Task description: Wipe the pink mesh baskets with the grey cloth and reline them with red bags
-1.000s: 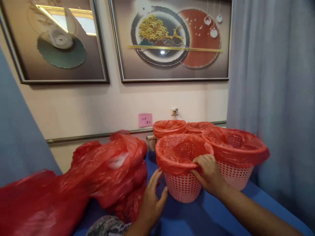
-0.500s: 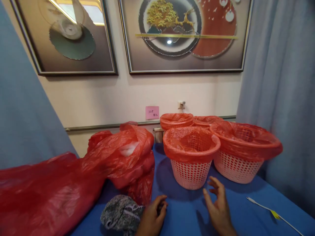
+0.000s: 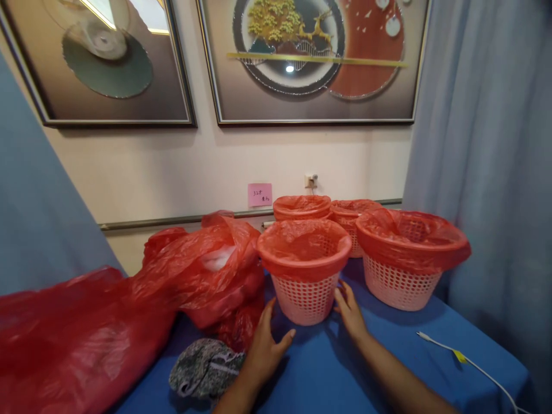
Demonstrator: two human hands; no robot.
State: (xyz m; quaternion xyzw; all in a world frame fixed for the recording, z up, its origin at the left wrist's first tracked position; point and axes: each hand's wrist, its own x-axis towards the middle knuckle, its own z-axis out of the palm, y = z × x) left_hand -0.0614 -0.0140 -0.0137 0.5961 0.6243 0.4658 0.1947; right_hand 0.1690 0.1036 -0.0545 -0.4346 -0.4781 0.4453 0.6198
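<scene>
A pink perforated plastic basket (image 3: 307, 296), lined with a red plastic bag (image 3: 302, 267) folded over its rim, stands upright on the blue-covered table. At its lower left is my left hand (image 3: 268, 345), open, thumb and fingers apart. My right hand (image 3: 350, 313) is at the basket's right side, fingers stretched out and close to the wall; whether they touch it I cannot tell. Neither hand holds anything. A grey speckled cloth item (image 3: 202, 368) lies beside my left forearm.
Another lined basket (image 3: 401, 282) stands to the right, with two more lined baskets (image 3: 302, 207) behind. Large red plastic bags (image 3: 77, 339) cover the left side. A white cable (image 3: 478, 368) with a yellow tag lies at right. Blue curtains (image 3: 474, 144) hang on both sides.
Both hands have moved forward to either side of the front basket, and the left fingers have opened out. The basket appears shifted left, away from the right-hand basket. The view has shifted slightly.
</scene>
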